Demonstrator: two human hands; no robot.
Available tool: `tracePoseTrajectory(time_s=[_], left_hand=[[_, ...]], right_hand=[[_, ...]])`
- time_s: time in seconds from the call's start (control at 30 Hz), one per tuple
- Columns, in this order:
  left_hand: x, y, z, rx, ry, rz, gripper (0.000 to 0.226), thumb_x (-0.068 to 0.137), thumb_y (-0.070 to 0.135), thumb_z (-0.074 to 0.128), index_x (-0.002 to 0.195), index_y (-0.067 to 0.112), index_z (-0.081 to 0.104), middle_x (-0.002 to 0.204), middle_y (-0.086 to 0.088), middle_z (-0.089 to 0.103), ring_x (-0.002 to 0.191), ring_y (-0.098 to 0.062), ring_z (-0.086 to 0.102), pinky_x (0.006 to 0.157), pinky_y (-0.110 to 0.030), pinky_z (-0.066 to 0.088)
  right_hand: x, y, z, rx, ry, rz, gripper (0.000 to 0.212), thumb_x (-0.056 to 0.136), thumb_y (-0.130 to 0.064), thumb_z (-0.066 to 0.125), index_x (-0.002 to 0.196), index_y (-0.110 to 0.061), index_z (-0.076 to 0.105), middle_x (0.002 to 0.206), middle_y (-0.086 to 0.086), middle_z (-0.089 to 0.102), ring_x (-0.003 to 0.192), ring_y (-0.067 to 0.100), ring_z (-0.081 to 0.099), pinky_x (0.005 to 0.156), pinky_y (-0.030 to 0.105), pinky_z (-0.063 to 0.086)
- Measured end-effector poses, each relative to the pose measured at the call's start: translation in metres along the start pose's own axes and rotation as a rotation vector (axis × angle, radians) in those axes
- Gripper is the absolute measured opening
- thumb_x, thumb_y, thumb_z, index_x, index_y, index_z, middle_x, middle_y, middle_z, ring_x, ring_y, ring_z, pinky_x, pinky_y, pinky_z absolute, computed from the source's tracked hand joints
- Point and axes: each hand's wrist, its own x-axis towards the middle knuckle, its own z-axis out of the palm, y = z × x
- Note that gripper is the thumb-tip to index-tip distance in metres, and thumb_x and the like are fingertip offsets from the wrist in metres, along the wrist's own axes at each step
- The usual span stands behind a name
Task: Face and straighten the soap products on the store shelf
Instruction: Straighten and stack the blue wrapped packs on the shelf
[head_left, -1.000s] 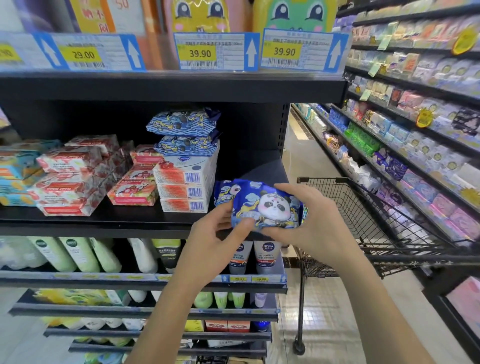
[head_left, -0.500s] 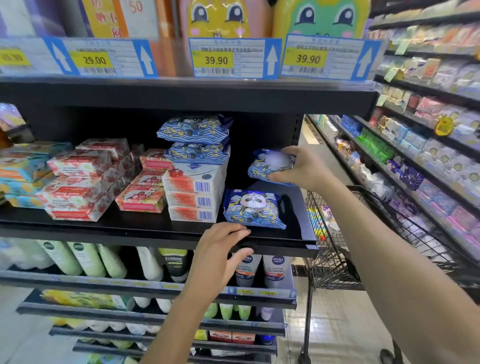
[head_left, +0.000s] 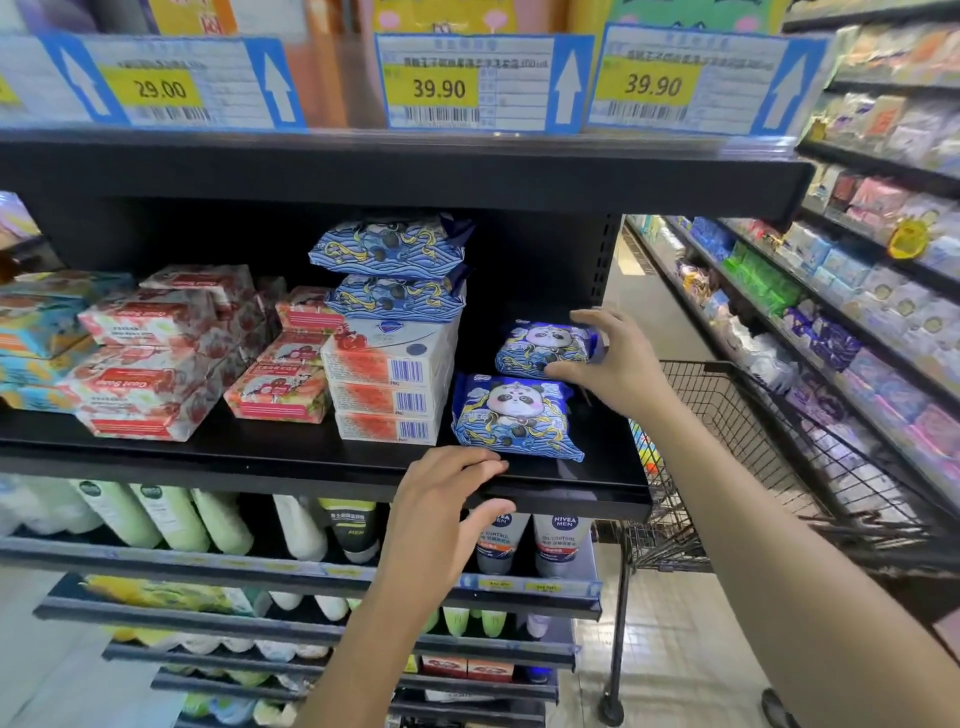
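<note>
Your right hand (head_left: 615, 364) has its grip closed on the rear panda soap pack (head_left: 545, 347), while your left hand (head_left: 441, 512) rests open-fingered on the shelf (head_left: 311, 467) edge, holding nothing.

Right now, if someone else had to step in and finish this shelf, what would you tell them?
Right hand: gripping the rear panda soap pack, at the back right of the shelf.
Left hand: empty, resting on the shelf's front edge.
Done: front panda pack lies face out near the edge.
Left: settle the rear pack behind it; two matching blue packs sit atop the white boxes, and the red packs lie askew.
</note>
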Motion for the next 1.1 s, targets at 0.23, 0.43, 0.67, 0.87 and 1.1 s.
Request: tracePoseTrajectory(time_s=[0.23,0.43,0.67,0.87,1.1], left_hand=[[-0.001,0.002,-0.003,-0.013,0.003,-0.012,0.039,0.080,0.029,0.085,0.116,0.020,0.077,0.117,0.010,0.071,0.113,-0.007,0.057,0.103,-0.020,0.036],[0.000,0.004,-0.004,-0.010,-0.013,-0.018,0.038,0.079,0.028,0.086,0.115,0.021,0.077,0.115,0.010,0.071,0.112,-0.006,0.057,0.103,-0.015,0.034],[0.000,0.003,-0.002,-0.027,-0.012,-0.010,0.038,0.079,0.028,0.087,0.115,0.021,0.077,0.116,0.010,0.071,0.112,-0.006,0.055,0.104,-0.007,0.026],[0.000,0.002,-0.001,-0.024,0.006,0.010,0.041,0.074,0.026,0.090,0.113,0.018,0.077,0.114,0.008,0.072,0.111,-0.007,0.056,0.102,-0.011,0.032],[0.000,0.003,-0.002,-0.048,-0.012,-0.021,0.039,0.078,0.028,0.087,0.115,0.021,0.077,0.119,0.010,0.070,0.115,-0.006,0.055,0.105,-0.010,0.029]], right_hand=[[0.010,0.001,0.011,-0.055,0.045,0.019,0.041,0.080,-0.026,0.088,0.117,-0.026,0.071,0.126,-0.001,0.058,0.106,0.016,0.054,0.089,0.029,0.043],[0.043,0.002,0.022,-0.147,0.035,0.041,0.041,0.082,-0.024,0.085,0.119,-0.020,0.070,0.129,0.008,0.063,0.111,0.028,0.060,0.086,0.031,0.044],[-0.005,-0.022,0.003,0.075,0.116,-0.012,0.048,0.090,-0.049,0.073,0.130,-0.023,0.066,0.123,-0.006,0.067,0.110,0.008,0.063,0.096,0.031,0.052],[-0.080,-0.054,-0.008,0.107,-0.267,-0.115,0.085,0.067,-0.068,0.079,0.141,-0.035,0.054,0.136,-0.019,0.056,0.126,-0.003,0.053,0.100,0.020,0.046],[-0.077,-0.047,0.003,-0.029,-0.163,-0.163,0.059,0.079,-0.037,0.086,0.132,-0.031,0.061,0.131,-0.011,0.057,0.121,0.011,0.055,0.099,0.029,0.046]])
